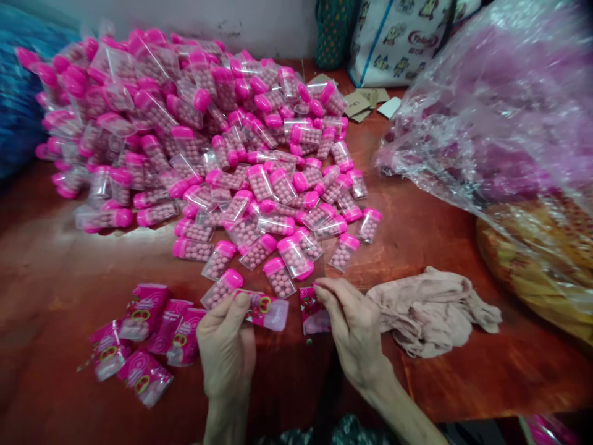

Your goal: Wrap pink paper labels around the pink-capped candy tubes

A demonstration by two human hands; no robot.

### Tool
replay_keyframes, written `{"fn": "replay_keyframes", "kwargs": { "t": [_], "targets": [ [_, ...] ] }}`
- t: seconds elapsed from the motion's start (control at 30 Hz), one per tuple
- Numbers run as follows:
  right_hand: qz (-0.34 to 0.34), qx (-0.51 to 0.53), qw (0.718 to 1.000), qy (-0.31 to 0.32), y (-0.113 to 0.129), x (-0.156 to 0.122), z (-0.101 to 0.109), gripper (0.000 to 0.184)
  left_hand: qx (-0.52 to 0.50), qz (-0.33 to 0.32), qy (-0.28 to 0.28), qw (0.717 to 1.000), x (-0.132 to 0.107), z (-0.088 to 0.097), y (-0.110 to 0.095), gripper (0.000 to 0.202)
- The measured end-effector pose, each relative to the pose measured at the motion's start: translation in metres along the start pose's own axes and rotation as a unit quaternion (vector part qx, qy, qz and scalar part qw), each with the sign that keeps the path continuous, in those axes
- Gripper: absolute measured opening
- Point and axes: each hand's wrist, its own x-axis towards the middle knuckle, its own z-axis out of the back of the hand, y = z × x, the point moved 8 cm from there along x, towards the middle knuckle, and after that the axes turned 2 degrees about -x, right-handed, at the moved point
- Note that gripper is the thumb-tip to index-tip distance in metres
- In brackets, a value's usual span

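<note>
Bordering the reddish-brown worktop, a crinkled blue plastic bag is standing at the far left, its contents hidden. Five bright pink, printed film-wrapped packs are lying together near the front, probably set aside to avoid mixing; one is showing pale balls through its clear end. Behind them, a large heap of flat, clear plastic bottles with hot-pink caps is spreading toward the middle, the visible ones holding pale pink balls, the nearest seemingly within easy reach. The bare left hand is pinching, its grip closed between thumb and fingers, one end of a flat pink printed sleeve, perhaps leaving the clear end free. Just right of it, a second pink film sleeve is lying beneath the bare right hand, whose grip is closing thumb and fingertips on its upper edge, apparently for fine control. Farther right, a crumpled beige cloth is resting nearby, and a bulky transparent plastic bag is holding a pink mass, too blurred to identify.
</note>
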Motion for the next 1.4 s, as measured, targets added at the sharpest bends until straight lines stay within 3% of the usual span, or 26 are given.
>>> {"fn": "replay_keyframes", "kwargs": {
  "t": [0.1, 0.23, 0.43, 0.8, 0.97, 1.1, 1.17, 1.27, 1.4],
  "targets": [
    [0.055, -0.079, 0.995, 0.010, 0.013, 0.017, -0.006, 0.018, -0.019, -0.032, -0.047, 0.998, 0.012, 0.012, -0.014, 0.015],
    [0.083, -0.167, 0.982, 0.040, 0.023, 0.019, -0.033, 0.017, -0.047, -0.081, -0.083, 0.992, 0.018, 0.021, -0.031, 0.017],
    [0.073, -0.390, 0.916, 0.062, 0.025, 0.003, -0.081, 0.015, -0.051, -0.115, -0.080, 0.989, 0.020, 0.028, -0.038, 0.024],
    [0.056, -0.401, 0.913, 0.049, 0.029, 0.002, -0.084, 0.003, -0.076, -0.097, -0.048, 0.991, 0.024, 0.018, -0.029, 0.025],
    [0.076, -0.315, 0.945, 0.052, 0.031, -0.001, -0.082, 0.010, -0.071, -0.095, -0.047, 0.992, 0.026, 0.017, -0.026, 0.023],
    [-0.027, -0.060, 0.998, 0.024, 0.016, 0.005, -0.046, 0.022, -0.074, -0.103, -0.061, 0.990, 0.028, 0.019, -0.025, 0.022],
    [-0.125, 0.082, 0.987, 0.062, 0.003, 0.005, -0.036, 0.021, -0.070, -0.108, -0.060, 0.990, 0.029, 0.019, -0.024, 0.022],
    [-0.230, 0.213, 0.943, 0.113, -0.004, -0.005, -0.030, 0.024, -0.060, -0.122, -0.052, 0.989, 0.028, 0.015, -0.022, 0.020],
    [-0.261, 0.269, 0.915, 0.148, 0.001, -0.017, -0.035, 0.026, -0.056, -0.151, -0.055, 0.985, 0.022, 0.009, -0.024, 0.014]
  ]
}}
